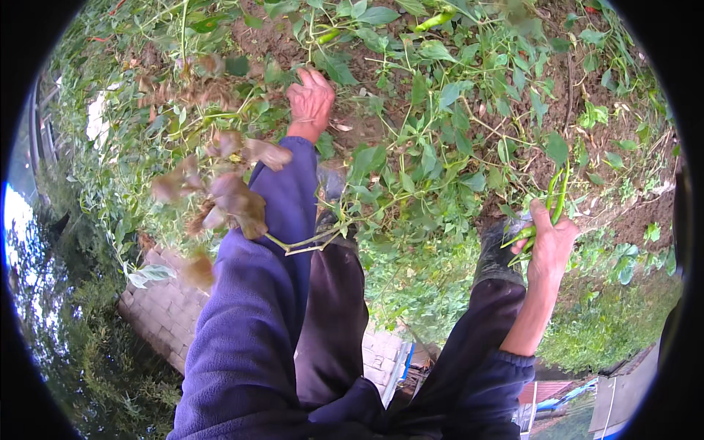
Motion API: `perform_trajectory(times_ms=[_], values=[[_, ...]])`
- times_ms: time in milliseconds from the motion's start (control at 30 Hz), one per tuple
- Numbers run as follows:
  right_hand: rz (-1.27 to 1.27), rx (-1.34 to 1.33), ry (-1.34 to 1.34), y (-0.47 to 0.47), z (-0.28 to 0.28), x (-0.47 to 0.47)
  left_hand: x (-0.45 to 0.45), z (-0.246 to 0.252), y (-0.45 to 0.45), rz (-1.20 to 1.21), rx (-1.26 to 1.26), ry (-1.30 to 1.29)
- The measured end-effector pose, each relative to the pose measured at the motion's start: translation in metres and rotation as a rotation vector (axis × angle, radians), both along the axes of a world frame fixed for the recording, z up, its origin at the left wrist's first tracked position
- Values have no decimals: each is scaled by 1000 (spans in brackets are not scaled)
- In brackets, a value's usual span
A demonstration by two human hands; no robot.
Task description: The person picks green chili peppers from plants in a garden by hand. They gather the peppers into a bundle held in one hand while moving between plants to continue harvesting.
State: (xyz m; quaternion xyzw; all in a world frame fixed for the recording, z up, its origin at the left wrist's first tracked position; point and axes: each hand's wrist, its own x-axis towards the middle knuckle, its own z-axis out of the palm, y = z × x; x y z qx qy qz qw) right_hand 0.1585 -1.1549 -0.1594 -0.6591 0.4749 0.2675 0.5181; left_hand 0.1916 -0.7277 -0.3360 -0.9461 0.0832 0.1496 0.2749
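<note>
My right hand [551, 245] is closed around several slender green chili peppers [561, 192], whose ends stick out above the thumb and to the left of the palm. Farther ahead, my left hand [311, 102] reaches in among the pepper plants, its back towards me. Leaves hide its fingertips, so what they touch does not show. Just beyond it, a green pepper [328, 37] hangs on a plant. Another green pepper [434, 22] hangs farther right, near the top of the view.
Pepper foliage [440, 110] sprawls over brown soil [643, 217]. Wilted brownish leaves [236, 201] on a stem hang close in front of my left sleeve. My boots [498, 253] stand among low weeds. Paving blocks [165, 308] lie behind at left.
</note>
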Motion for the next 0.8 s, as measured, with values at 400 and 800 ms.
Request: perform_trajectory(times_ms=[400,800], values=[[-8,4,-6,0,1,3,36,-8,28,436,-314,309],[14,-15,-12,-6,9,-2,49,24,23,357,-226,384]])
